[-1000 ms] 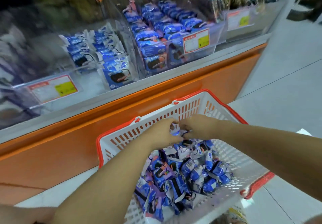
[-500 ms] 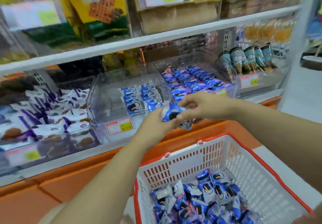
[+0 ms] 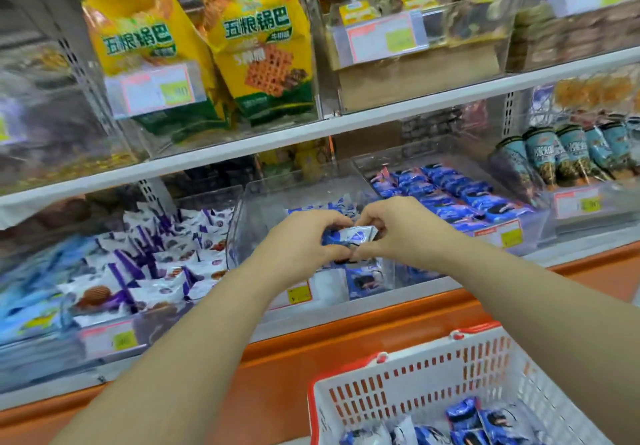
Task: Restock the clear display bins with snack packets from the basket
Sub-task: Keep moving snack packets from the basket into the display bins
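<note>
Compared with half a second ago, the left hand [image 3: 298,242] and the right hand [image 3: 398,231] have moved forward with their bundle of blue packets [image 3: 349,237], from in front of the orange ledge [image 3: 311,351] to above the middle clear bin [image 3: 263,212]. Nearest, at the lower right, stands the white basket [image 3: 433,375] with a red rim, and loose blue snack packets [image 3: 464,413] lie on its bottom. Beyond it runs the orange ledge. Over that the two hands meet, fingers curled, and together they grip the bundle between them. The middle clear bin already has a few of the same packets inside. The bin on the right [image 3: 535,226] is full of blue packets in rows; the bin on the left [image 3: 145,320] holds white and purple packets. On the shelf above stand yellow bags [image 3: 256,46].
</note>
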